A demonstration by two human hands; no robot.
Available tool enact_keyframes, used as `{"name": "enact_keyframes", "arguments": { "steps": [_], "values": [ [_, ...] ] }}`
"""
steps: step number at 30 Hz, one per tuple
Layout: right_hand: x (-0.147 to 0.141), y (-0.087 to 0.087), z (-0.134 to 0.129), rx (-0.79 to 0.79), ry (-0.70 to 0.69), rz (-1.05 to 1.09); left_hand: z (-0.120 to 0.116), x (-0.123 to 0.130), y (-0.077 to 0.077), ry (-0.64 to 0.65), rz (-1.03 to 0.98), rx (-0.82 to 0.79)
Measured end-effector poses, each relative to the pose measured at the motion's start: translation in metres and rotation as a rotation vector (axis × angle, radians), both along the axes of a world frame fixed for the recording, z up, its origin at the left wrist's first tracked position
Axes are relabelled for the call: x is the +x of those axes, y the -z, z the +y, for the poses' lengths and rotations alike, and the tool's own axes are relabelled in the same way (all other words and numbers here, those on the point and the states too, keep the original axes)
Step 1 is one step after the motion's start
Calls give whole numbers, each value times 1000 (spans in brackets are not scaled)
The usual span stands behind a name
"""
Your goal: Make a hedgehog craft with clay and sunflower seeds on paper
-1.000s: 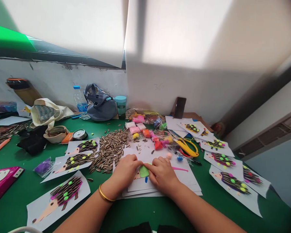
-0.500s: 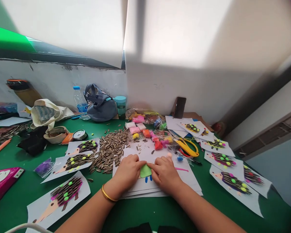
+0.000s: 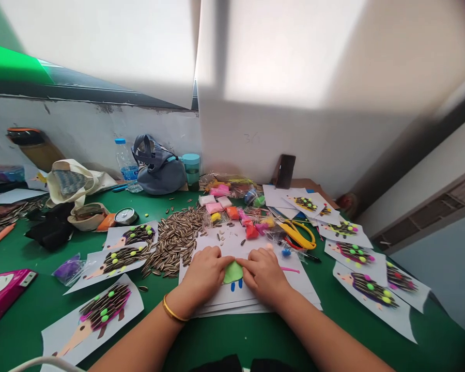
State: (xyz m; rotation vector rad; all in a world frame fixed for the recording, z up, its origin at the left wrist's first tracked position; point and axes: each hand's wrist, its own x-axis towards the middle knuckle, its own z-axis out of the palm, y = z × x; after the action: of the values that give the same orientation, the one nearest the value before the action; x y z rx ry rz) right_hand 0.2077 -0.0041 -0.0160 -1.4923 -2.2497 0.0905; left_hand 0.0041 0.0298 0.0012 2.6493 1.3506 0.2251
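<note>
A flat light-green clay piece (image 3: 233,273) lies on a stack of white paper (image 3: 302,289), with two small blue clay strips (image 3: 236,285) at its lower edge. My left hand (image 3: 204,275) rests on the paper at the left of the green clay, its index finger stretched onto the top edge and the other fingers curled. From the right, my right hand (image 3: 264,274) touches the same clay with its index finger, the others curled too. The two index fingertips nearly meet. A thin pink clay strip (image 3: 290,269) shows beside my right hand.
Sunflower seeds (image 3: 178,237) are heaped left of the paper. Clay packets (image 3: 232,212) and yellow-handled scissors (image 3: 304,236) lie behind it. Hedgehog pictures (image 3: 96,315) flank both sides. A phone (image 3: 285,171) leans on the wall near a blue bag (image 3: 160,173).
The view has shifted very slightly. Both index fingers stay at the top edge of the green clay, with hardly any movement.
</note>
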Motion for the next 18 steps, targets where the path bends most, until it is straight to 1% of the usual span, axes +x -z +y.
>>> {"name": "enact_keyframes", "arguments": {
  "steps": [4,9,15,18],
  "values": [
    [6,-2,-1,4,21,35,1,0,1,-3,-2,-6],
    [6,0,-1,-2,-15,-4,1,0,0,3,8,-8],
    [8,-1,-1,14,18,-21,1,1,-2,-14,23,-21],
    [12,-2,-1,15,-11,-38,1,1,-1,-14,17,-21]
  ]
}}
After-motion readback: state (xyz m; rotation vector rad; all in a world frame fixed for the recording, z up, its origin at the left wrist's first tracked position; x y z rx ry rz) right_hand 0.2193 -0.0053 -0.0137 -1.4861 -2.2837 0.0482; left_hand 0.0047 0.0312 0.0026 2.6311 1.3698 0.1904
